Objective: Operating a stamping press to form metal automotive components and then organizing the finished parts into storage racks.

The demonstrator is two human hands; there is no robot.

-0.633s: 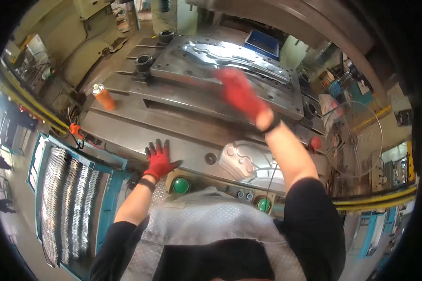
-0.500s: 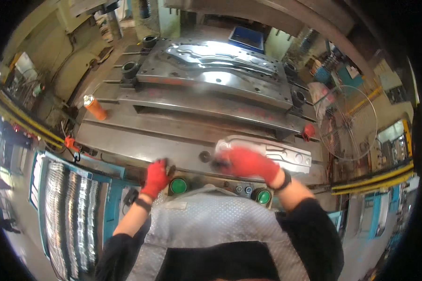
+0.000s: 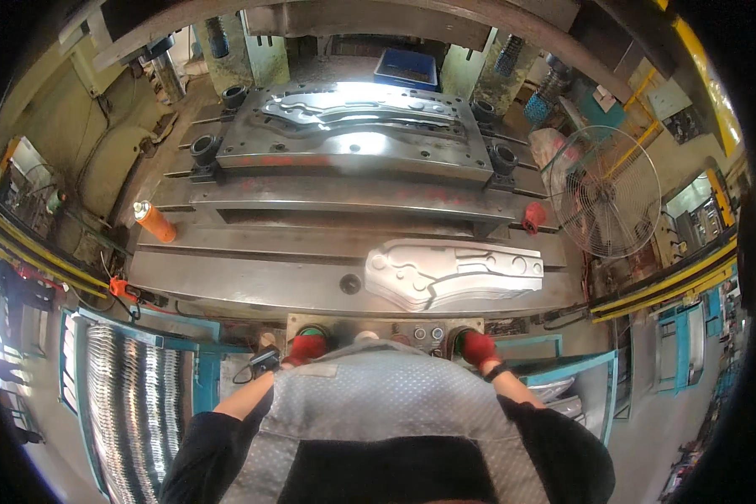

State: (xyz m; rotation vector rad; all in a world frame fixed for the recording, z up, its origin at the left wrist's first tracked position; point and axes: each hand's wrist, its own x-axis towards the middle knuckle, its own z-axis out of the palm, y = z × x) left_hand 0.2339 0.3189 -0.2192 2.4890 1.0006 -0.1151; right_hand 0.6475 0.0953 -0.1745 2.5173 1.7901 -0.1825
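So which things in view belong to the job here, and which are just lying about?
Likely in the job:
left hand and right hand, both at the control panel
die block
formed sheet-metal part on the press bed
stacked metal parts

Likely just about:
orange spray can
red object, kind unclear
blue bin
wire-caged fan

L hand (image 3: 308,346) has been moved off worktop (image 3: 227,277) to L green btn (image 3: 314,331); R hand (image 3: 476,346), earlier swung over die (image 3: 412,158), then over pressed metal panel (image 3: 445,273), has been brought back to R green btn (image 3: 456,338). Panel now fully uncovered. More of teal rack (image 3: 611,399), near R, shown.
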